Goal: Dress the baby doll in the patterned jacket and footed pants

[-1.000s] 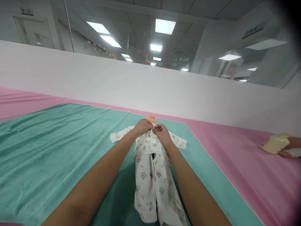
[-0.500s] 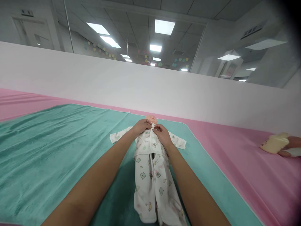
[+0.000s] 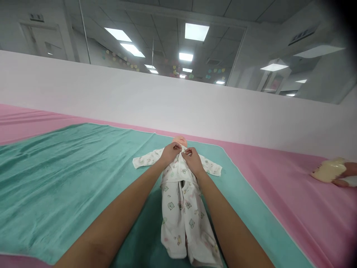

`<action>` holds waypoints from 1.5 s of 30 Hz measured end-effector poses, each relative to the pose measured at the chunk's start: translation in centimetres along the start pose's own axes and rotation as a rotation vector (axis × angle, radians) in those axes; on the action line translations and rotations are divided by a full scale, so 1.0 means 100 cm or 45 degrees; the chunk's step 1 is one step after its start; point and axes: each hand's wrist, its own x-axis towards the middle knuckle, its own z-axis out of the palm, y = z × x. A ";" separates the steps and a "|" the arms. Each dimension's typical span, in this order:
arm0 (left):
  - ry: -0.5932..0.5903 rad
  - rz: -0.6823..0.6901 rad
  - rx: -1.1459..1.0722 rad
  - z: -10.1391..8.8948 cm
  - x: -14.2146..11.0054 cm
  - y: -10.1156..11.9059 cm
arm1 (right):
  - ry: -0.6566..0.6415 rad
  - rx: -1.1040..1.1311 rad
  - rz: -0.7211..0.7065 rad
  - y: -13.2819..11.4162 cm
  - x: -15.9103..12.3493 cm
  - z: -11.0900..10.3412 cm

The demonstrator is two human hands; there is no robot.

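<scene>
A baby doll lies on its back, its head away from me and its sleeves spread to both sides. It wears a white printed baby top and matching trousers. My left hand pinches the top's front edge at the neckline, just below the doll's chin. Opposite it, my right hand is closed on the collar's other side, thumb and fingers together. The fingertips of both hands are close together; the fastening between them is too small to make out.
Under the doll spreads a teal blanket over a pink sheet. At the far right lies a pale yellow item with a doll-like limb beside it. A white wall with windows above stands behind.
My left hand has shifted slightly, its fingers now curled higher at the collar. My right hand stays at the neckline. The view has moved a little.
</scene>
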 end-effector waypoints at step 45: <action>-0.106 0.244 0.802 0.004 -0.060 0.027 | 0.081 0.638 0.023 -0.010 -0.044 -0.010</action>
